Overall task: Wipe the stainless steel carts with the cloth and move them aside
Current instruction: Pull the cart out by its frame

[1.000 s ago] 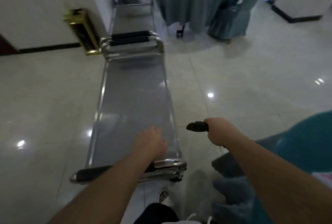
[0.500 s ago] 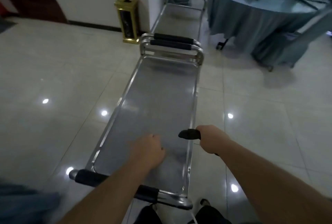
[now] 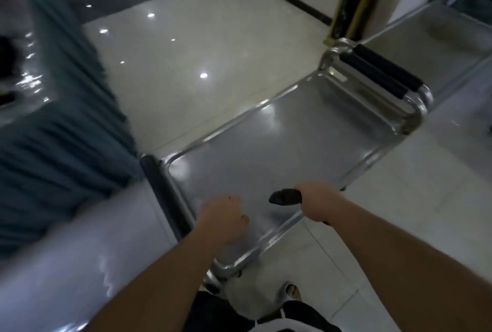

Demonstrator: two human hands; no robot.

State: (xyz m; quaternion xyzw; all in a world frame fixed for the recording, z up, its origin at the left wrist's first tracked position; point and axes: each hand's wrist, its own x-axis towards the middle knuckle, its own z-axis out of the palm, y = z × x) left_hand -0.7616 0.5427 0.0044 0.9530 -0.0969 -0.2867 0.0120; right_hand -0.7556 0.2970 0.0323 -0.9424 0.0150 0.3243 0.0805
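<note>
A stainless steel cart (image 3: 292,145) runs diagonally across the middle, with a black near handle (image 3: 162,193) and a black far handle (image 3: 372,73). A second steel cart (image 3: 439,38) stands end to end beyond it at the upper right. My left hand (image 3: 223,217) hovers as a curled fist over the near end of the tray, just past the near handle; nothing shows in it. My right hand (image 3: 316,203) is at the cart's right rim and grips a small black object (image 3: 285,197) that sticks out to the left. No cloth is visible.
A table with a blue pleated skirt (image 3: 53,132) stands close on the left, and a blurred pale surface (image 3: 80,251) fills the lower left. A gold bin (image 3: 356,6) is by the wall behind the carts. Glossy tiled floor lies beyond and to the right.
The view has swung, so the cart now lies diagonally and the blue-skirted table has come in at the left. Both hands keep their pose over the cart's near end.
</note>
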